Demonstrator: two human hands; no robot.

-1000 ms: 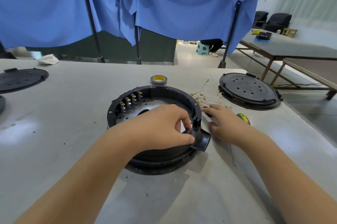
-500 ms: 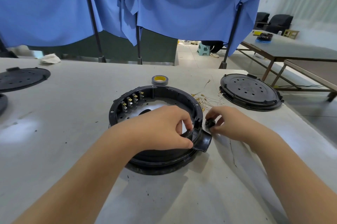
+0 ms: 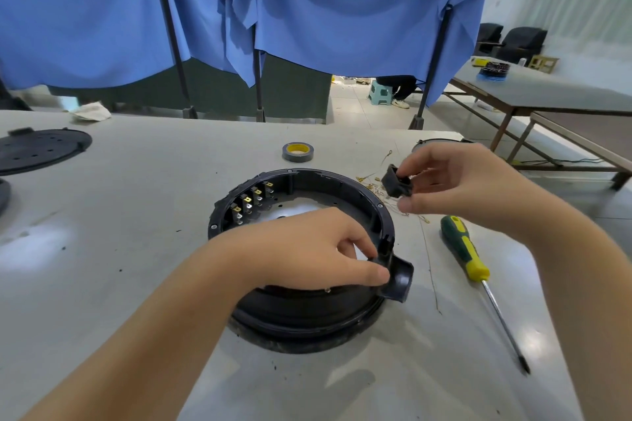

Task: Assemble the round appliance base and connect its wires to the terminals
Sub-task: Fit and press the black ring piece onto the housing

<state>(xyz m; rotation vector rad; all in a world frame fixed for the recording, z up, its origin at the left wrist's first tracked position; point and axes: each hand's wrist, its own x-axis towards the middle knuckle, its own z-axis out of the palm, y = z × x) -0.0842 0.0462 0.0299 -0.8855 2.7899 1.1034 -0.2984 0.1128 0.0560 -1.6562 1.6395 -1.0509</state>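
Right hand (image 3: 455, 181) raised, black part (image 3: 396, 181) in pinch grip (left hand (image 3: 307, 249) gripping base (image 3: 342, 307))

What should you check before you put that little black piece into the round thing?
1. Right hand holds the small black part firmly, pinched in its fingers: ok.
2. Left hand steadies the round base at its rim: ok.
3. Part lined up with its slot: not ok, it is held up, right of the base.
4. Which slot it fits: cannot tell.
5. Screwdriver lying on the table, clear of the base: ok.
6. Loose wires off the rim: ok.
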